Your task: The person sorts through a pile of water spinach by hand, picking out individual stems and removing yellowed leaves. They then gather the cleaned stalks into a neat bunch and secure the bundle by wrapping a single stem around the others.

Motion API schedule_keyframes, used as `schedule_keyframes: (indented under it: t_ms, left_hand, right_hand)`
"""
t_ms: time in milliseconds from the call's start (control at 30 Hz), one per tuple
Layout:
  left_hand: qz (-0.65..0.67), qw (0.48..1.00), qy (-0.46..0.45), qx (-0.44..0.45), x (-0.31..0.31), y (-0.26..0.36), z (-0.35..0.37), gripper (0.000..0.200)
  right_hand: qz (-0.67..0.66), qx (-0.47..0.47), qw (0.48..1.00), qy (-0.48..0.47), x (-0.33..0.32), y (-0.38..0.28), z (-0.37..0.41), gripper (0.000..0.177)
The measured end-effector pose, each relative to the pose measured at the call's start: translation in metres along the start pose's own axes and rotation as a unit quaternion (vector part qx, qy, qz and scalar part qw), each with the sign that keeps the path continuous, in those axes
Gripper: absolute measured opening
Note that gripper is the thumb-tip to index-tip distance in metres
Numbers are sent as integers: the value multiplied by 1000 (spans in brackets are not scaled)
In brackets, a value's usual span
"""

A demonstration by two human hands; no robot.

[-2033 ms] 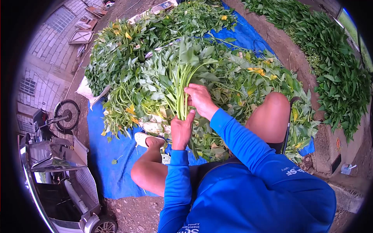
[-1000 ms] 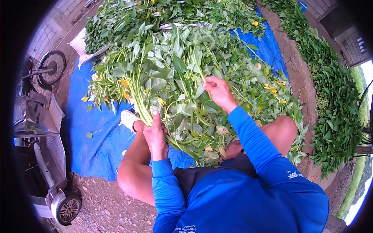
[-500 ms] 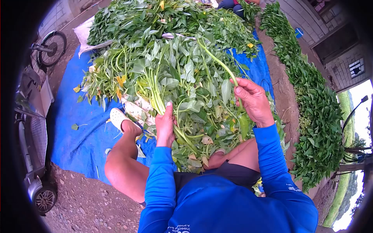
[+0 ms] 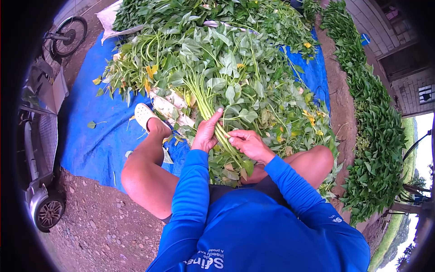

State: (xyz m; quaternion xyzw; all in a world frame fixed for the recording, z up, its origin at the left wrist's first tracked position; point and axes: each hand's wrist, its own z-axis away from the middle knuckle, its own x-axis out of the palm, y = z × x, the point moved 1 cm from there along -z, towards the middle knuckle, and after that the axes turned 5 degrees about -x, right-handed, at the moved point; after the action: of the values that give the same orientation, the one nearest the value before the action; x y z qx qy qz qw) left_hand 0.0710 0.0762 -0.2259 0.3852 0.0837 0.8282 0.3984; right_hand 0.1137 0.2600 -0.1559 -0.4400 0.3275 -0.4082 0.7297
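Smooth green leafy stems point(image 4: 213, 104) lie on a blue plastic tarp point(image 4: 97, 136) over rough gravel point(image 4: 99, 226).

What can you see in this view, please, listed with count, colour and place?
tarp: one, blue, spread on the ground
leafy bunch: one, green, centre, held by its stems
loose greens: one heap, green with some yellow leaves, on the tarp
row of greens: one, dark green, along the right side
sack: one, white, top left
spoked wheel: one, black, top left
small wheel: one, black, bottom left
shoe: one, white, on the tarp
left hand: one, gripping the bunch's stems
right hand: one, fingertips on the same stems
sleeves: two, blue, bottom centre
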Motion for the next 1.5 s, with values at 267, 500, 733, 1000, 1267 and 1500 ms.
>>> schedule_keyframes:
  t_ms: [267,500,733,1000,1267,1500]
  left_hand:
    - [34,982,74,171,3,22,20,30]
    - [102,958,96,248,20,47,50,29]
    - [5,963,72,258,-3,44,42,31]
    - [73,981,34,178,-22,103,78,30]
    - [222,944,-214,115,-56,132,119,23]
    - [268,900,-339,61,-41,142,151,38]
  right_hand:
    - [267,-108,955,70,-18,-39,35,34]
    - [28,-8,999,-20,-33,-26,10,26]
    - [401,12,894,-197,-20,-57,10,25]
    - [396,63,912,-85,-68,3,44,41]
    - [532,-32,846,31,-39,12,37,43]
    - [78,-62,994,48,-7,-56,3,24]
